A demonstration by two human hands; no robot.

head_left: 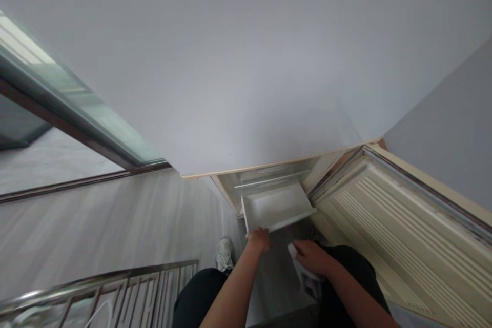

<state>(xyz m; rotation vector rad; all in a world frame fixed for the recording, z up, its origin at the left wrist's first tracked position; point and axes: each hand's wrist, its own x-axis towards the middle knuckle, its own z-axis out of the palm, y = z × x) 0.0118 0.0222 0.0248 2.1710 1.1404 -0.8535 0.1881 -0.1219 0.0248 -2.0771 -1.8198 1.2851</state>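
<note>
A white drawer (277, 207) is pulled out from the bottom of an open cream fridge cabinet (269, 174). My left hand (259, 240) grips the drawer's front edge near its left corner. My right hand (313, 257) is just below and right of the drawer, closed on a white cloth (303, 274) that hangs down from it. The drawer looks bare inside.
The open fridge door (400, 236) with ribbed inner lining stands to the right. A metal rack (115, 292) is at lower left. A white shoe (225, 255) rests on the pale floor. A glass sliding door frame (77, 128) runs at the left.
</note>
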